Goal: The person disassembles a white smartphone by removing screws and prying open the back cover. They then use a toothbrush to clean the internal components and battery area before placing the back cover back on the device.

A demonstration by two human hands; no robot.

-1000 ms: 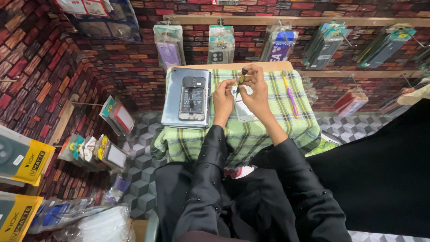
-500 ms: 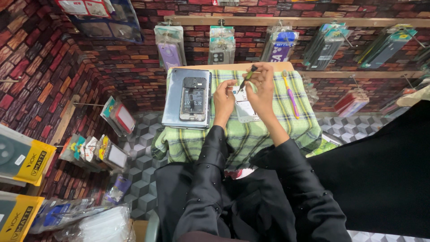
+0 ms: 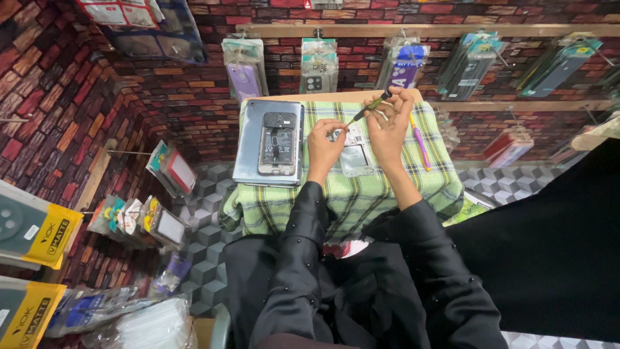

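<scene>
While the camera looks straight down on a small table (image 3: 426,187) draped in green plaid cloth, I log the following.

Item one: right hand (image 3: 389,126), fingers pinched closed around a slim screwdriver (image 3: 369,107) with a green-and-black handle, tip angled down toward the work.

Item two: left hand (image 3: 325,143), fingertips (image 3: 336,125) curled and pressing on a pale phone back panel (image 3: 355,154) that lies flat at the middle of the cloth. I cannot tell whether it truly grips the panel or only steadies it; the view there is small.

Handling note, my judgement: the panel looks thin, light and brittle, likely to slide on cloth, so it is best held by its long edges. The screwdriver is light and stiff; take it by the handle.

Item three: an opened phone (image 3: 278,143), insides showing, resting on a grey slab or tablet (image 3: 248,155) to the left, apart from both hands.

Item four: a purple-and-yellow pen-like tool (image 3: 420,143) just right of the right hand.

Containers: clear hanging packets (image 3: 244,64) on the brick-pattern wall hold phone cases; a plastic bag (image 3: 155,326) lies on the floor, contents unclear.
</scene>
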